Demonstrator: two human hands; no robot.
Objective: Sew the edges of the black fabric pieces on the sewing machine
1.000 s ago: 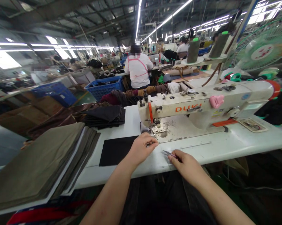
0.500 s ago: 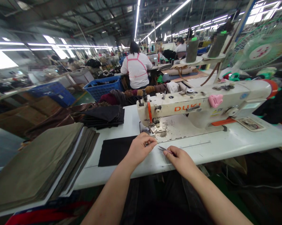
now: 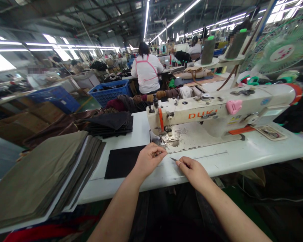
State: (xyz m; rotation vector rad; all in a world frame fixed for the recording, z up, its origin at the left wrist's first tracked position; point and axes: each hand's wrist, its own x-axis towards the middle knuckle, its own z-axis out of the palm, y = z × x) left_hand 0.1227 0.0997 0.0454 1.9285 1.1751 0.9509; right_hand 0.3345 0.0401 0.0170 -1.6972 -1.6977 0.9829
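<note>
One legible marking: the orange letters "DUKI", printed on the front of the arm of the white sewing machine point(image 3: 217, 112). Small stickers on the machine body are too small to read.

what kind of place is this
Most likely a garment factory floor: an industrial sewing machine, stacks of cut fabric beside it, and another person at a station further back.
</note>
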